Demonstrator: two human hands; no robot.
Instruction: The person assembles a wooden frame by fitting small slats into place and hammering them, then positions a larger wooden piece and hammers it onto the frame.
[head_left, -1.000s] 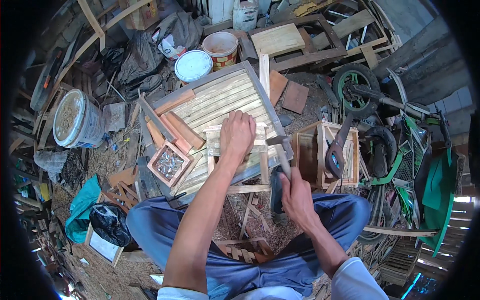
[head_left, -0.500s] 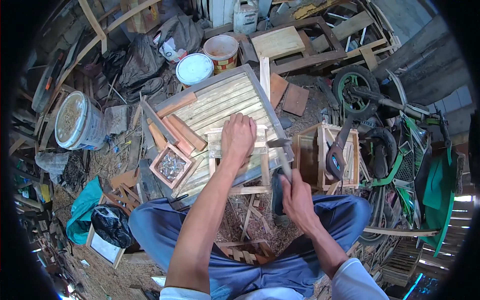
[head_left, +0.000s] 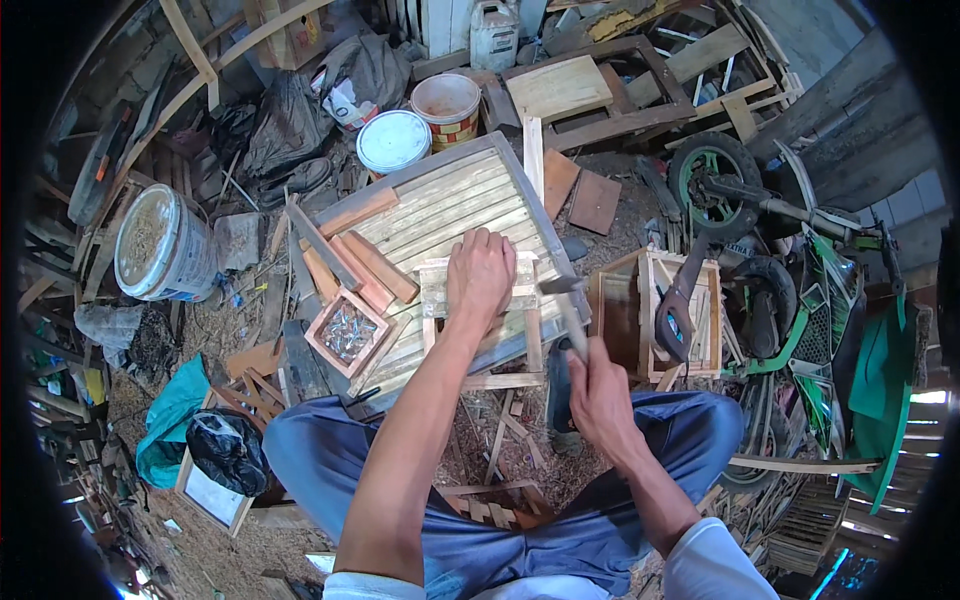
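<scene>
Where the motorbike (head_left: 812, 330) is: on the right side, behind the wooden crate, with black tyres and green parts.
Slatted panel (head_left: 455, 220): it lies in front of the person, pale slats inside a grey border, and it carries several loose pieces of wood on its left part.
Wooden crate (head_left: 618, 310): just beyond the right edge of the slatted panel, and well apart from the left hand.
White bucket (head_left: 185, 250): far on the left, on the littered ground.
Small wooden frame (head_left: 534, 340): it lies at the near right part of the slatted panel, under the left hand; its two legs point toward the person and a cross strip joins them.
Hammer (head_left: 573, 318): its head is just beside the right end of the small wooden frame; if they touch, I cannot tell.
Left hand (head_left: 482, 272): palm down upon the top bar of the frame, fingers bent and close together; whether they pinch the bar, I cannot tell.
Right hand (head_left: 600, 395): its fingers are wrapped around the hammer's handle, near the lower end.
Nail box (head_left: 328, 355): a square box with wooden rim, on the near left part of the slatted panel.
Nails (head_left: 348, 332): many, greyish, in a loose heap inside the nail box.
</scene>
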